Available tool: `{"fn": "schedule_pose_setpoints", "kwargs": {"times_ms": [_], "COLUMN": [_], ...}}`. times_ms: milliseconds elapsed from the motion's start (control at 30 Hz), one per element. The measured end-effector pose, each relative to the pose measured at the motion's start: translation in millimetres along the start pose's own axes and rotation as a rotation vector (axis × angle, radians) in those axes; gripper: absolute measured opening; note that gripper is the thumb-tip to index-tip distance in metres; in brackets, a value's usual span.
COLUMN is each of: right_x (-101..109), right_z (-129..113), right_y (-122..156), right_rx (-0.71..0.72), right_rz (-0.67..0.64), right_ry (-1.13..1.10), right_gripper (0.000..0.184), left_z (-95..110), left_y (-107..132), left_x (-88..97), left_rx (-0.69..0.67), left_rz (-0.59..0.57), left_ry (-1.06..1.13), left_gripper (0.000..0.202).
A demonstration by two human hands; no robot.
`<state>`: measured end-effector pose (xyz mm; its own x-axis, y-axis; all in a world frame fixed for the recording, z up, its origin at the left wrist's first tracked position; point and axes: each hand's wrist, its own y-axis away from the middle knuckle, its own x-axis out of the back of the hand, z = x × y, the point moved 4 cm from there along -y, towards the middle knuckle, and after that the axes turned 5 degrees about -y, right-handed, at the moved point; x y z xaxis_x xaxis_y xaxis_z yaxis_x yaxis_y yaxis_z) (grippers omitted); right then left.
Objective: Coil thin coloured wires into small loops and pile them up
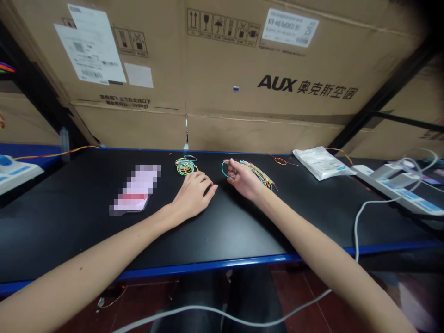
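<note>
My left hand [193,192] lies palm down on the black table [222,231], fingers stretched flat and holding nothing. Just beyond it sits a small pile of coloured wire loops [185,165]. My right hand [243,178] is closed in a pinch on a teal wire loop [227,169] held just above the table. Beside that hand, to its right, lies a bundle of straight coloured wires [259,175].
A pink pixelated item [135,189] lies left of centre. A white plastic bag [321,163] and white power strips [398,190] with a grey cable [360,217] are at right. Large cardboard boxes [243,69] stand behind the table. A white device [14,170] sits far left.
</note>
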<state>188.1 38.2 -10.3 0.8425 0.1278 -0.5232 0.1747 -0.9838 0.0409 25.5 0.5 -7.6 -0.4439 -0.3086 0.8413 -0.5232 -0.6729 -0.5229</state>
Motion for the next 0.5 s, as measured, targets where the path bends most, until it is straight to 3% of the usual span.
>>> {"fn": "schedule_pose_setpoints", "kwargs": {"times_ms": [333,500], "right_x": [2.1,-3.7], "right_z": [4.4,3.8], "right_y": [-2.8,1.9], "right_rx": [0.011,-0.078], "right_rz": [0.112,0.058], "right_ry": [-0.124,-0.190], "right_gripper": [0.031,0.016], "left_z": [0.1,-0.2], "left_y": [3.4,4.3], "left_x": [-6.5,-8.5], "left_rx": [0.001,0.001], "left_rz": [-0.014,-0.007], "left_ry": [0.012,0.010], "left_gripper": [0.019,0.019]}}
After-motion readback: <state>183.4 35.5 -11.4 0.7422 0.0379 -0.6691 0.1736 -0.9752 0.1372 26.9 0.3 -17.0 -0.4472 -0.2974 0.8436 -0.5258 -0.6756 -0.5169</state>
